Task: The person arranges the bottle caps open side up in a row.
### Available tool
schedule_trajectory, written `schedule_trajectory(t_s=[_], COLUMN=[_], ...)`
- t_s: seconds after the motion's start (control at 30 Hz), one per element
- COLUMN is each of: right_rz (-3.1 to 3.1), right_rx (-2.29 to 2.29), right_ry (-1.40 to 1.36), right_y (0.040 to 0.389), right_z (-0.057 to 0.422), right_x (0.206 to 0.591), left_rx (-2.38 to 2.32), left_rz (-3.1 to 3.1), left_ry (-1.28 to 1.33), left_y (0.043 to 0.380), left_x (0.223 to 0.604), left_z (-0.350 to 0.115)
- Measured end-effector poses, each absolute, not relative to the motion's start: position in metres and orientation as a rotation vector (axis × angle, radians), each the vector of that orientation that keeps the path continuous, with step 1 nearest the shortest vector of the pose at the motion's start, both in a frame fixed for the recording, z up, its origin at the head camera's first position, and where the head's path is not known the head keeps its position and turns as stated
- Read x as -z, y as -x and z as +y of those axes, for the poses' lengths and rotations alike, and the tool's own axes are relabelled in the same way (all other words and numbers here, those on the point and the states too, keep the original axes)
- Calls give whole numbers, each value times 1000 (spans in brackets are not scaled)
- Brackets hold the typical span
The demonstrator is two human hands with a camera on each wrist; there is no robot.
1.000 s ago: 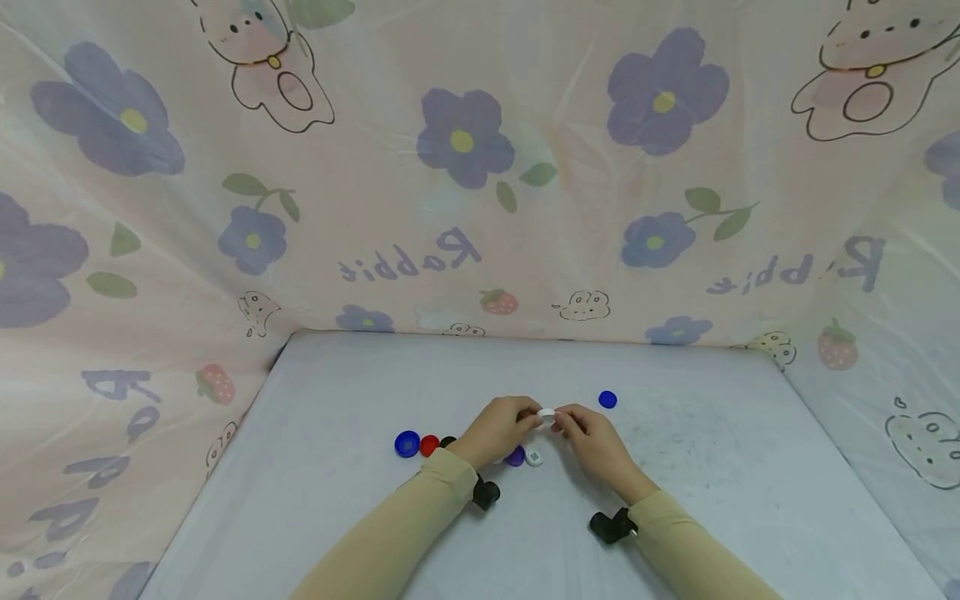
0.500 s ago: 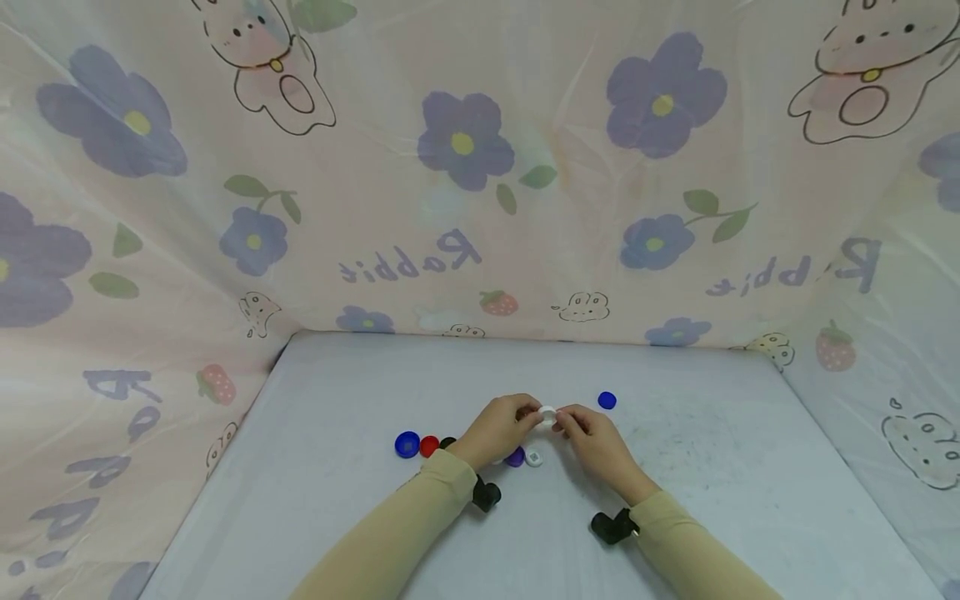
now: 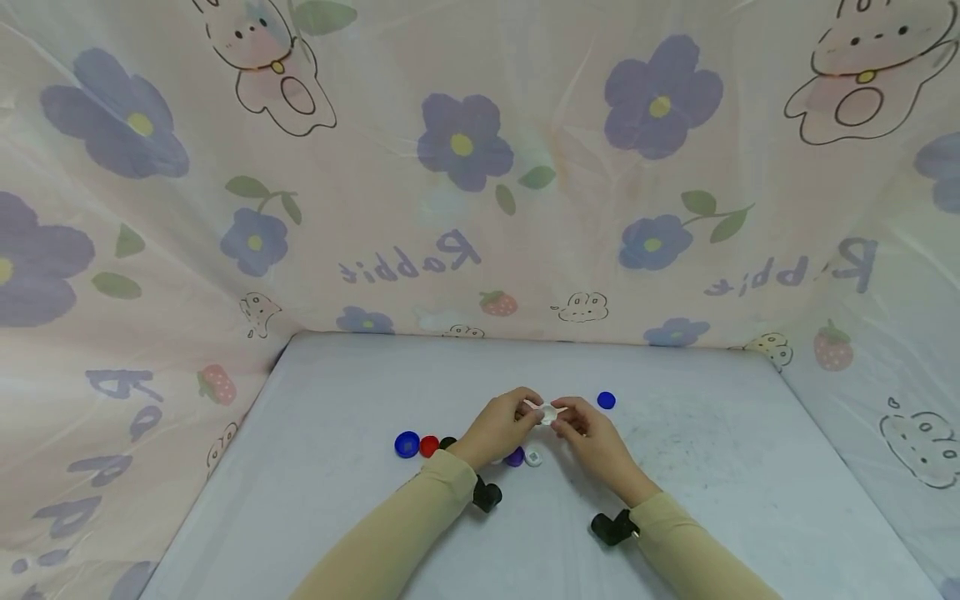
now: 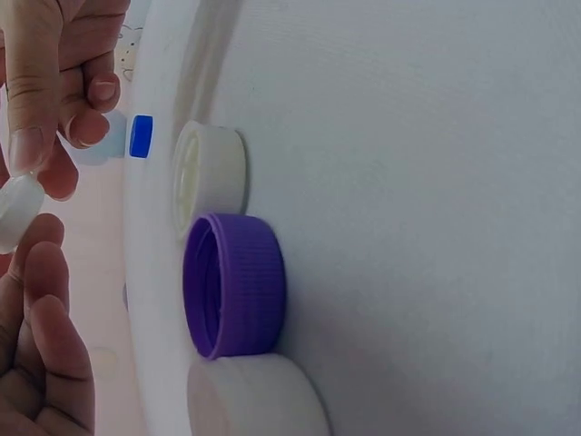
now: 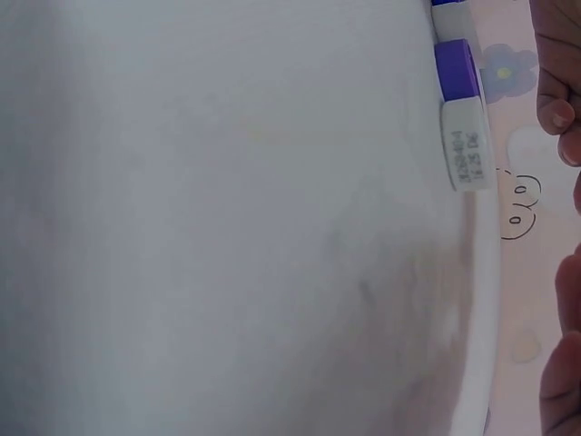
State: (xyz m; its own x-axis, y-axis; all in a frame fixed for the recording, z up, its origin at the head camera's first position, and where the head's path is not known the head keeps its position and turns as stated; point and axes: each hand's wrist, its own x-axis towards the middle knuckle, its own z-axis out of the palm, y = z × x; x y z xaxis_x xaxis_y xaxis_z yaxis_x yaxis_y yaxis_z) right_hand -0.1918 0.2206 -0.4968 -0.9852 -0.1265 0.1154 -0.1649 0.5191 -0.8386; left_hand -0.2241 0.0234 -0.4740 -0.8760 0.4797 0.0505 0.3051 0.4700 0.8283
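Between the two hands, above the table, is a white bottle cap (image 3: 548,413). My left hand (image 3: 498,427) pinches its left side, and my right hand (image 3: 597,435) pinches its right side with thumb and fingers. The left wrist view shows the cap (image 4: 18,211) at its left edge, with fingertips on it. Below the hands on the table lie a purple cap (image 3: 514,456) and another white cap (image 3: 533,457), close side by side. The left wrist view has the ribbed purple cap (image 4: 238,286) on its side of a row, open face visible.
A blue cap (image 3: 606,400) lies alone beyond the right hand. Left of the left wrist a larger blue cap (image 3: 407,444), a red cap (image 3: 429,446) and a partly hidden black cap (image 3: 447,442) sit in a row on the white table (image 3: 345,383). Patterned curtains surround it.
The white cap has tilted between the hands, so its round face shows more than its rim. Fingers of both hands have shifted slightly upward. The caps on the table stay put.
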Motion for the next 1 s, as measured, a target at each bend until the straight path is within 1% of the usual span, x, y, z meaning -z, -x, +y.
schedule_trajectory(t_s=[0.27, 0.53, 0.8, 1.0], right_rz=[-2716, -2738, -2843, -2925], right_rx=[-1432, -1465, -1436, -1423], right_ry=[-291, -287, -272, -336], right_y=[189, 186, 184, 181], right_z=[225, 230, 234, 240], right_x=[493, 489, 491, 497], left_rx=[-1377, -1297, -1192, -1083], left_rz=[2492, 2496, 2534, 2577], left_ry=[-681, -706, -750, -758], left_y=[222, 220, 219, 216], left_x=[472, 468, 471, 474], left_z=[26, 32, 35, 37])
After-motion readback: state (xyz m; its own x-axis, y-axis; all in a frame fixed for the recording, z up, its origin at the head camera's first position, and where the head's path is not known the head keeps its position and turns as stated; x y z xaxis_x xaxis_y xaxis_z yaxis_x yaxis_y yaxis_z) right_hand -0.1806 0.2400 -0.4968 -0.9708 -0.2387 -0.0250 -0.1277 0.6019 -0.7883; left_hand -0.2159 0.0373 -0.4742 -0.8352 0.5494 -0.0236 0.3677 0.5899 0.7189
